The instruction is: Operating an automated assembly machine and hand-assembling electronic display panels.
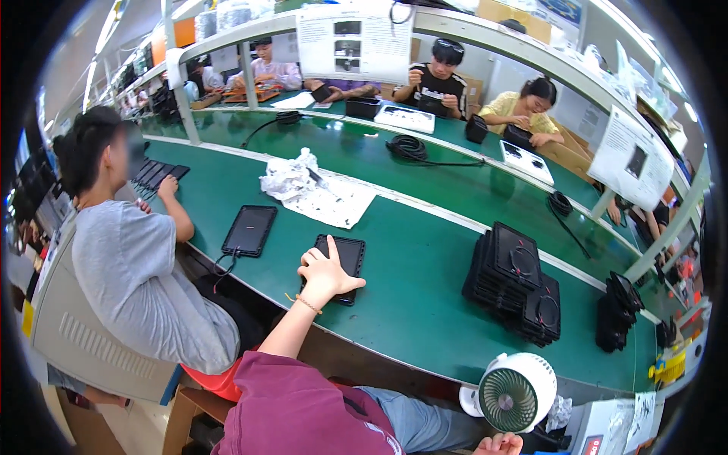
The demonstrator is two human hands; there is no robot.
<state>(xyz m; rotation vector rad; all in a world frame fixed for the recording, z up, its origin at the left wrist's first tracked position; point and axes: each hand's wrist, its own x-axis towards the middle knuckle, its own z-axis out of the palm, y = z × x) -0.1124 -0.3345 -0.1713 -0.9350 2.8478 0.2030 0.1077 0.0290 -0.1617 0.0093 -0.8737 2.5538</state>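
Note:
My left hand point(327, 274) lies over a black tablet-like device point(349, 254) near the bench's front edge. Its index finger stretches toward the far edge, and the thumb spreads out past the right side. At the lower edge, below the white fan, part of my right hand point(499, 444) shows with its fingers curled together; anything inside them is hidden. Left of the device under my left hand, another black tablet point(250, 230) lies flat with a cable point(225, 264) running from its near end. Beyond them lies crumpled white wrapping point(318, 193) with dark specks.
Stacks of black devices point(512, 284) stand to the right, with more point(618, 311) at the far right. A white fan point(517, 392) is at the front edge. One co-worker point(152, 265) sits at left; several work across the bench. Black cable coils point(409, 149) lie beyond the divider.

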